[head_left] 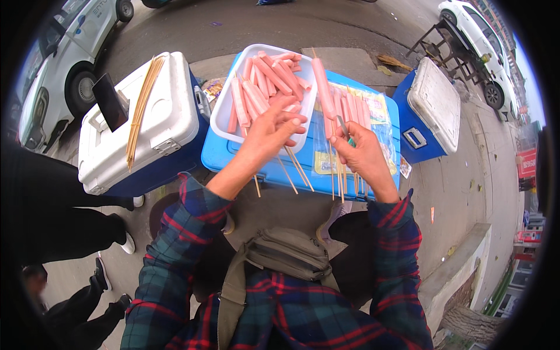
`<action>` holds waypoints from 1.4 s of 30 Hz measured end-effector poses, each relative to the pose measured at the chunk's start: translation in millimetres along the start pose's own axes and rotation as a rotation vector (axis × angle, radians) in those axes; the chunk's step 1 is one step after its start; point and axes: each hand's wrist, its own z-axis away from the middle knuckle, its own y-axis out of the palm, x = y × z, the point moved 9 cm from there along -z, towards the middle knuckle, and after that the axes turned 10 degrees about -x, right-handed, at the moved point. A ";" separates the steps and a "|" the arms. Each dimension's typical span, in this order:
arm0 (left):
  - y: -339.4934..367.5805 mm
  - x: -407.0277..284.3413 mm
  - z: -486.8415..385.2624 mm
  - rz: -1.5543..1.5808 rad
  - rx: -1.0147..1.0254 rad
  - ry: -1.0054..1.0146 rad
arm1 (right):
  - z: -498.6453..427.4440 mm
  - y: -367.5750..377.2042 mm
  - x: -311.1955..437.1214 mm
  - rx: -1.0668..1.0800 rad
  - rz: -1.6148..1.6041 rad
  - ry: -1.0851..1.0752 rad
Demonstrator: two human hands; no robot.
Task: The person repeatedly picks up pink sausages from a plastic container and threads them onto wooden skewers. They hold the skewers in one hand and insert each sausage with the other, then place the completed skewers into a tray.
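Observation:
My right hand (359,146) is closed around a wooden stick. A pink sausage (323,89) is threaded on it, with the stick's tip poking out at the top. That hand also holds a small knife (342,127), whose blade and a bit of green handle show between the fingers. My left hand (278,127) is over the near edge of a white plastic tray (215,120), fingers apart, with nothing visible in it. Cut pink sausage pieces (269,76) are heaped in the tray. Several skewered sausages (350,107) lie on plastic packaging (321,164) beside my right hand.
The tray rests on a blue cooler box (280,173). To the left, a white-lidded cooler (175,96) carries a bundle of wooden skewers (144,109) and a phone (109,103). Another cooler (433,105) stands right. Parked cars surround the pavement, and people's legs (87,223) are at left.

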 end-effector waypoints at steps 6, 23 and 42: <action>8.9 1.1 8.4 0.301 -0.006 0.010 | 9.8 64.7 36.0 0.035 -0.106 -0.210; -16.0 28.2 -1.4 0.493 0.007 -0.316 | -36.1 69.0 16.8 -0.070 -0.016 -0.312; -10.2 36.2 0.7 0.413 0.035 -0.372 | -35.9 58.8 11.9 -0.174 0.107 -0.363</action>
